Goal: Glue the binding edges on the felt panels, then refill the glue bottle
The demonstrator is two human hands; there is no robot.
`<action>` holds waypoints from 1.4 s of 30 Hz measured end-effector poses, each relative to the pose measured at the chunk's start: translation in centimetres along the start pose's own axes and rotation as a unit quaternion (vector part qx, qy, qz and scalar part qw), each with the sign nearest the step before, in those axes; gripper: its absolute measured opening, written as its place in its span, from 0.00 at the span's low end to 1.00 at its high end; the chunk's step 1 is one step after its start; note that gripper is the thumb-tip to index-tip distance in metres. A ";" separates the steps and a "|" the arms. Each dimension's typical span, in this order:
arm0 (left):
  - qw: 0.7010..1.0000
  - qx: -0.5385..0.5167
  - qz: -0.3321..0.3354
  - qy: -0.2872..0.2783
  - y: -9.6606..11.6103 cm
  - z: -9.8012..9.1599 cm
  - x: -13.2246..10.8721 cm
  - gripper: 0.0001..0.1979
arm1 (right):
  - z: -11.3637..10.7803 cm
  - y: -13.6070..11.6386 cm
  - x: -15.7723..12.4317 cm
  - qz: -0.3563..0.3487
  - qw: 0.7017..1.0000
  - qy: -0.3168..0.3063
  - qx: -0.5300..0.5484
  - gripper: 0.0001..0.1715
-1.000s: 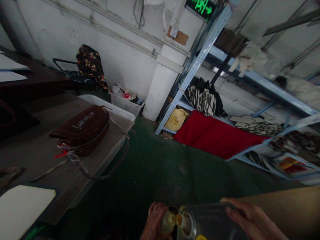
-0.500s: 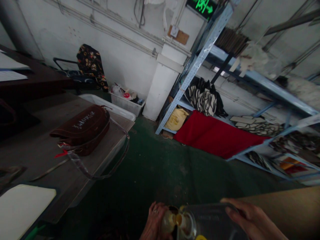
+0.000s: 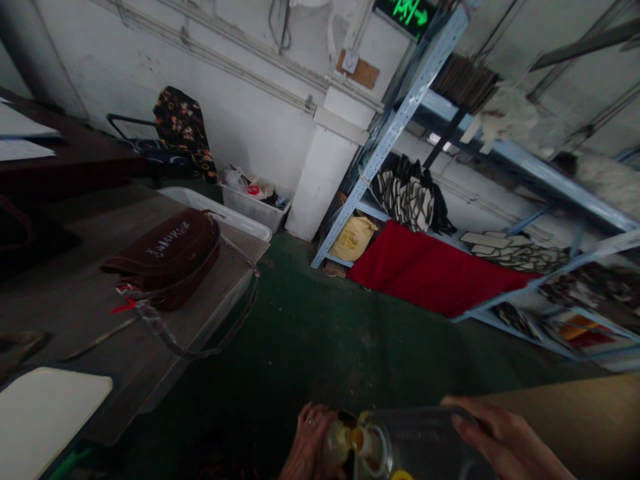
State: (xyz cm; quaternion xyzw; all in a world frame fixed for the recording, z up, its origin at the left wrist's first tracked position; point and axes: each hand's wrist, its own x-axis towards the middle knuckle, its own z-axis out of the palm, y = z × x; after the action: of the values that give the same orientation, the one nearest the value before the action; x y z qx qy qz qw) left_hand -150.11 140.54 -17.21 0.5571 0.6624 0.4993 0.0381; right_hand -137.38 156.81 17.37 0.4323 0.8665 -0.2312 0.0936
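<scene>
At the bottom of the head view, my left hand (image 3: 309,441) has its fingers wrapped round a small translucent container (image 3: 337,443) with yellowish contents. My right hand (image 3: 505,437) grips the far end of a grey metal can (image 3: 420,443), which lies tilted on its side. The can's yellow-and-white spout (image 3: 364,441) points left and meets the mouth of the small container. The lower parts of both hands and of the can are cut off by the frame edge.
A brown leather bag (image 3: 167,257) with a looping strap rests on a grey table (image 3: 165,363) at the left. A blue metal shelf (image 3: 395,127) with a red cloth (image 3: 435,270) stands at the right. A tan board (image 3: 585,413) lies at the lower right.
</scene>
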 end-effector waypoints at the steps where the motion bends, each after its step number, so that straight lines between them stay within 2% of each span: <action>1: 1.000 -0.002 -0.005 0.020 -0.1 0.4 -0.1 0.44 | 0.1 0.0 0.0 0.000 1.000 0.002 0.003 0.28; 4: 0.997 -0.011 -0.025 0.068 -0.3 1.3 -0.4 0.46 | 0.2 0.0 0.2 0.001 1.000 0.009 0.009 0.28; 5: 0.998 -0.014 -0.023 0.063 -0.3 1.3 -0.4 0.45 | 0.2 0.0 0.3 0.000 1.000 0.009 0.011 0.28; 9: 1.000 -0.017 -0.006 -0.020 0.0 -0.2 -0.1 0.42 | 0.2 0.2 0.5 0.004 1.000 -0.006 0.009 0.27; 11: 0.999 -0.012 -0.008 -0.033 0.2 -0.9 0.0 0.42 | 0.2 0.2 0.5 0.005 1.000 -0.005 0.006 0.27; 13: 0.999 -0.010 -0.008 -0.034 0.2 -0.8 0.0 0.41 | 0.2 0.2 0.4 0.006 1.000 0.007 0.005 0.27; 18: 1.000 -0.013 -0.024 0.014 -0.2 0.4 -0.3 0.44 | 0.2 0.3 0.3 0.005 1.000 0.002 0.005 0.27; 22: 1.000 -0.002 -0.004 -0.006 -0.1 -0.2 -0.1 0.44 | 0.1 0.5 0.3 -0.002 1.000 -0.013 0.025 0.29; 28: 1.000 -0.003 -0.012 0.001 0.7 -1.2 0.2 0.42 | 0.1 0.6 0.2 -0.008 0.999 -0.012 0.037 0.29; 35: 1.000 -0.014 -0.013 -0.017 1.0 -1.7 0.4 0.42 | 0.2 0.8 0.4 0.003 1.000 0.001 0.020 0.26; 42: 1.000 -0.008 -0.021 -0.003 0.8 -0.9 -0.1 0.43 | 0.1 0.7 0.2 -0.013 0.999 -0.007 0.029 0.28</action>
State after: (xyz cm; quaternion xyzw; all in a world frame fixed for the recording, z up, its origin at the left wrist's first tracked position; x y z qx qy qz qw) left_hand -150.06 139.82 -16.24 0.5438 0.6702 0.5021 0.0549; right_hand -136.99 157.24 16.98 0.4217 0.8645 -0.2605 0.0835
